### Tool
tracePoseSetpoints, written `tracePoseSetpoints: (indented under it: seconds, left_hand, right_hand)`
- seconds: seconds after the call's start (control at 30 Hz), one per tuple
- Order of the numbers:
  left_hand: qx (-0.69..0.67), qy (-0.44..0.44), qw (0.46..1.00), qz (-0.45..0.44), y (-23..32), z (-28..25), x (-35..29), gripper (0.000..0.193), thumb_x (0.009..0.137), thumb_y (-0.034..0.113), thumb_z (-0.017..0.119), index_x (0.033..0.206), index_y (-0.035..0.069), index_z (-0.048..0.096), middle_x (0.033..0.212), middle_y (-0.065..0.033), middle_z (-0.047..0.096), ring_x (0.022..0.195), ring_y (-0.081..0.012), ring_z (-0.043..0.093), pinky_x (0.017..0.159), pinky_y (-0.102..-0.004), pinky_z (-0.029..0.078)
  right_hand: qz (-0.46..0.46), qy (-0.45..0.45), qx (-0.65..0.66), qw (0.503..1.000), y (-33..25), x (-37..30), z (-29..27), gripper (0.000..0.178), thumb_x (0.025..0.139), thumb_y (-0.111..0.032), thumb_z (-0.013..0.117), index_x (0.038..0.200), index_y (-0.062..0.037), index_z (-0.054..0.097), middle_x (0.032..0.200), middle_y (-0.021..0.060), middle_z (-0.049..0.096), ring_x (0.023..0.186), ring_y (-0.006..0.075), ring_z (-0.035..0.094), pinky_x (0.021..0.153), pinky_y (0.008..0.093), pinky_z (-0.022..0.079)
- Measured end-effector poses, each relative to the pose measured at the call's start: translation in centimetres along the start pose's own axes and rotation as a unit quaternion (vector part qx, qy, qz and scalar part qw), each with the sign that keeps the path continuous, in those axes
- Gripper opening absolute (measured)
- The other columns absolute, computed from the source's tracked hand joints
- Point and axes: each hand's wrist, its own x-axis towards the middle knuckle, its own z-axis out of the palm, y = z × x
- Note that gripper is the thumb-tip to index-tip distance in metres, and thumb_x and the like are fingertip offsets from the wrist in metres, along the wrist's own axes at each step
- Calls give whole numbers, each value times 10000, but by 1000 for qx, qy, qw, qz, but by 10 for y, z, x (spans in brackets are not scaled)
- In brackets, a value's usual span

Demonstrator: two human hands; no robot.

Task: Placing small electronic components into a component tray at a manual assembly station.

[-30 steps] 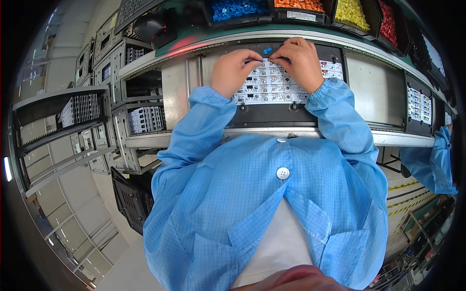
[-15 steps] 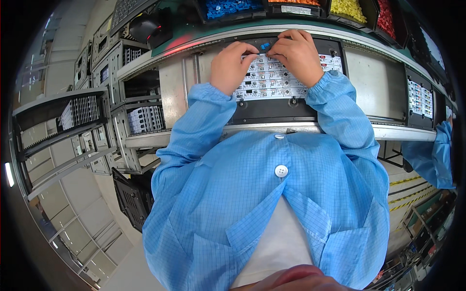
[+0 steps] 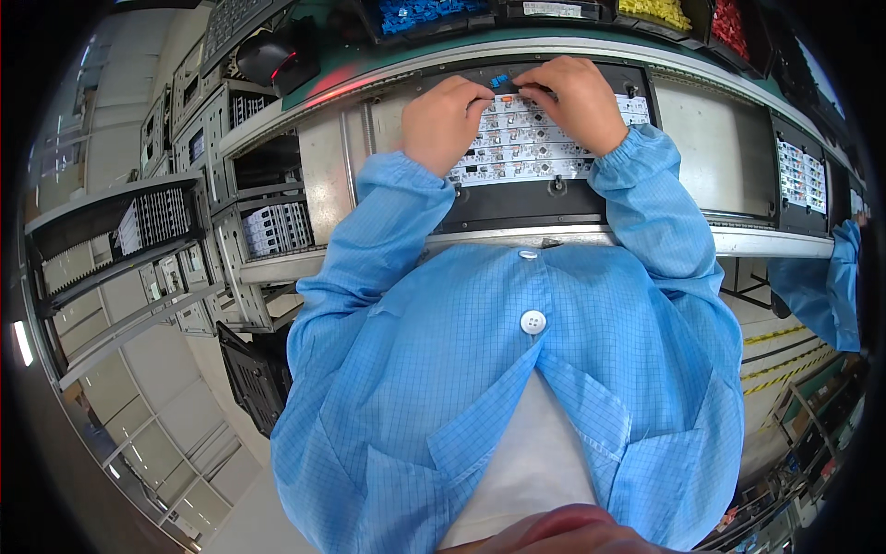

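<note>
A white circuit board panel [image 3: 521, 168] with rows of small parts lies in a black fixture [image 3: 526, 205]. My left hand [image 3: 441, 122] is at the panel's far left part, its thumb and forefinger bent together near the far edge. Opposite it, my right hand [image 3: 583, 103] reaches over the far edge with curled fingers. Whatever either set of fingertips holds is too small or hidden to make out. Between the hands, a small orange part [image 3: 506, 98] shows on the top row. Several loose blue connectors [image 3: 499, 81] lie on the fixture just beyond.
Metal conveyor rails [image 3: 738, 242] run along both sides of the fixture. Beyond are bins of blue parts [image 3: 429, 17], yellow parts [image 3: 655, 13] and red parts [image 3: 729, 30]. A second loaded fixture [image 3: 801, 175] sits right, near another person's blue sleeve [image 3: 821, 286]. Board racks [image 3: 277, 227] stand left.
My hands have drawn slightly apart, the right one moving a little to the right. The orange part between them is now in sight. The view has shifted slightly.
</note>
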Motion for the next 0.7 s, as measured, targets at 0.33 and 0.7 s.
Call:
tracePoseSetpoints:
  seconds: [0.33, 0.7]
  left_hand:
    - [0, 15, 1000, -6, -5, -15, 9, 150, 885, 184, 794, 1033, 171, 810, 1002, -4, 744, 823, -242, 718, 684, -339, 564]
    - [48, -99, 994, 7, -10, -15, 24, 176, 893, 233, 783, 1051, 159, 766, 971, -30, 731, 846, -257, 719, 726, -372, 562]
  right_hand:
    - [-14, 19, -44, 999, 4, 15, 19, 135, 929, -187, 746, 1049, -145, 792, 983, 35, 743, 927, 271, 693, 843, 416, 528]
    - [34, 59, 69, 995, -8, 3, -2, 186, 960, -113, 736, 1144, -94, 753, 1018, 85, 722, 944, 292, 704, 818, 379, 581]
